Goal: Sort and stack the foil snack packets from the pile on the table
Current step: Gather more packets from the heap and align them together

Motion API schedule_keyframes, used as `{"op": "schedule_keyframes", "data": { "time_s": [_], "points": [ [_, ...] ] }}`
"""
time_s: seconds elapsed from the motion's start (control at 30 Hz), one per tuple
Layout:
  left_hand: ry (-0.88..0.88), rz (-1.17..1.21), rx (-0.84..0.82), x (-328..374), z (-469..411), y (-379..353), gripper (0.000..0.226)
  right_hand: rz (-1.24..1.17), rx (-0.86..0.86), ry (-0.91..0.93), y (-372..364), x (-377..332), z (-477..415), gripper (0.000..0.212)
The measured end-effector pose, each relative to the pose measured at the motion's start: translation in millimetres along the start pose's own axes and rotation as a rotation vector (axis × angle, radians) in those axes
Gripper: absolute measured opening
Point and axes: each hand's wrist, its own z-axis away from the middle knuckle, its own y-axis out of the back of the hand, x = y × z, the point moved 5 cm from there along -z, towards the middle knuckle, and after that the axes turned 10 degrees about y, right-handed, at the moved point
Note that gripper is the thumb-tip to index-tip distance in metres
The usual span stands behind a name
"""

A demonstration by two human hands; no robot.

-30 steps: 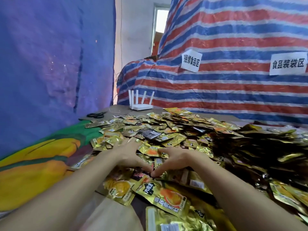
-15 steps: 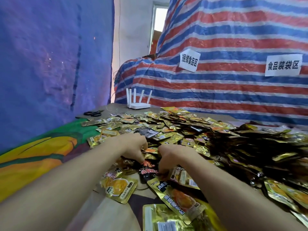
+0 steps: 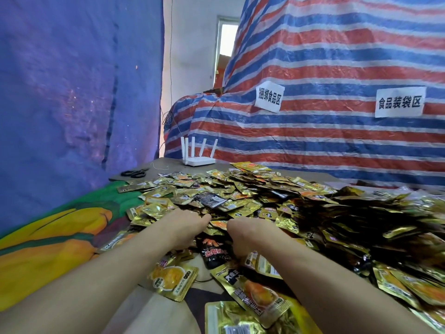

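Observation:
A large pile of gold foil snack packets (image 3: 277,203) covers the table from the middle to the right edge. My left hand (image 3: 185,227) and my right hand (image 3: 248,235) rest side by side on the pile's near edge, backs up, fingers curled down into the packets. The fingertips are hidden, so any grip is unclear. A black packet with red print (image 3: 214,251) lies between the two hands. Loose gold packets lie nearer me: one with a yellow picture (image 3: 172,279) under my left forearm and a longer one (image 3: 255,292) beside my right forearm.
Black scissors (image 3: 134,173) and a white router with several antennas (image 3: 198,160) sit at the table's far end. A yellow and green printed cloth (image 3: 55,232) covers the left. A striped tarp (image 3: 337,116) with two paper labels rises behind; a blue tarp (image 3: 72,92) hangs left.
Both hands drew back toward me and curled their fingers down. The black packet now shows between them, and the near gold packets have slid closer to me.

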Motion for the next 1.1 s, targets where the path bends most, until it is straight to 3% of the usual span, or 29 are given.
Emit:
{"op": "schedule_keyframes", "data": {
  "time_s": [0.17,0.27,0.37,0.53,0.7,0.83,0.93,1.03,1.1],
  "points": [
    [0.012,0.077,0.143,-9.1,3.7,9.5,0.047,-0.027,0.115,-0.024,2.6,6.4,1.6,0.011],
    [0.057,0.169,0.365,-16.8,8.5,28.4,0.036,-0.117,0.231,-0.046,9.4,9.6,0.3,0.013],
    [0.23,0.282,0.619,-29.3,15.5,48.0,0.033,-0.188,0.388,-0.157,21.8,20.0,3.6,0.016],
    [0.529,0.646,0.809,-46.0,26.1,63.7,0.035,-0.508,0.657,-0.19,33.2,35.8,19.4,0.011],
    [0.956,1.15,0.706,-46.6,32.7,37.1,0.026,-0.923,0.853,-0.249,32.3,52.7,40.8,0.022],
    [1.309,1.688,0.539,-24.2,41.2,8.1,0.019,-1.37,0.833,-0.294,2.7,52.7,50.6,0.026],
    [1.336,2.125,0.417,9.3,42.3,-9.2,0.027,-1.75,0.76,-0.209,-20.5,44.3,55.2,0.038],
    [1.3,2.219,0.254,31.4,40.7,-21.4,0.024,-1.98,0.744,-0.196,-35.6,43.2,58.8,0.06],
    [1.281,2.235,0.227,34.9,39.9,-19.1,0.02,-1.992,0.724,-0.197,-41.6,46.3,60.5,0.054]
  ]
}}
